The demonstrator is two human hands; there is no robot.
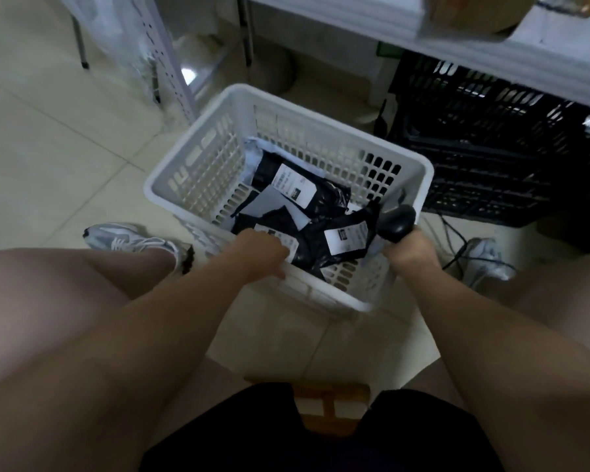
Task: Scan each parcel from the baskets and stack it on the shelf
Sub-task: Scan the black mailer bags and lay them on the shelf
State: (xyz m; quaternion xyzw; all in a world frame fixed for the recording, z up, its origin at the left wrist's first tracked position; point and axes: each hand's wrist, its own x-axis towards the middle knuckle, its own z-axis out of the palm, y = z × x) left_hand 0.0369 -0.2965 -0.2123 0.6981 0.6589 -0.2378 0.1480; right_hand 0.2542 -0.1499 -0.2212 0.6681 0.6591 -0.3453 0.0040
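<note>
We see dim, flat indoor light, soft motion blur beyond our hands [334, 248], glare on the floor [48, 137], and wide-angle bending at the edges.

I wear black shorts [218, 437] and grey-and-white sneakers with white laces, left sneaker [133, 240] and right sneaker [487, 260]; my forearms and legs are bare, no sleeves, no watch
</note>
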